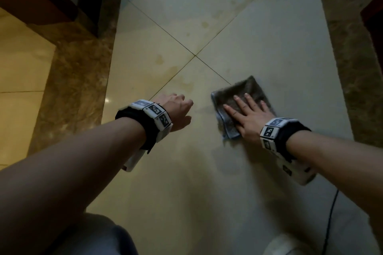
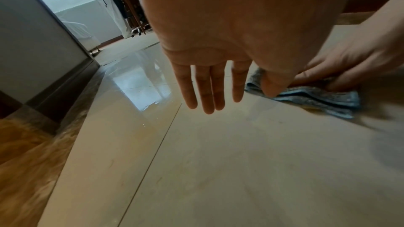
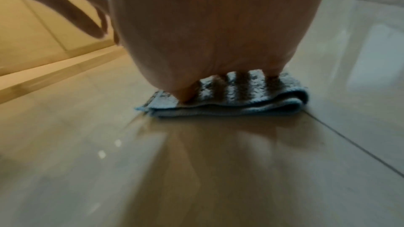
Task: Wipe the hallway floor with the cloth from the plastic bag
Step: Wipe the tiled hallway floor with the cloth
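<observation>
Right hand (image 1: 249, 117) pressed flat on the folded cloth (image 1: 242, 97); left hand (image 1: 179, 113) hovered empty, fingers relaxed; even pressure toward far stains (image 1: 186, 83) seemed best.

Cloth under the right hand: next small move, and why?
Probably slide the cloth forward-left over the yellowish stains by the grout cross. The right hand presses it flat just right of them; the left hand is open and holds nothing.

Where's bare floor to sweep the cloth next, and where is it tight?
Free: pale tiles ahead of the cloth around the grout cross, stained there; also the near tile toward the knees. Tight: the gap between left hand, hovering open, and right hand, pressing flat on the cloth; right of it the brown marble border lies close.
</observation>
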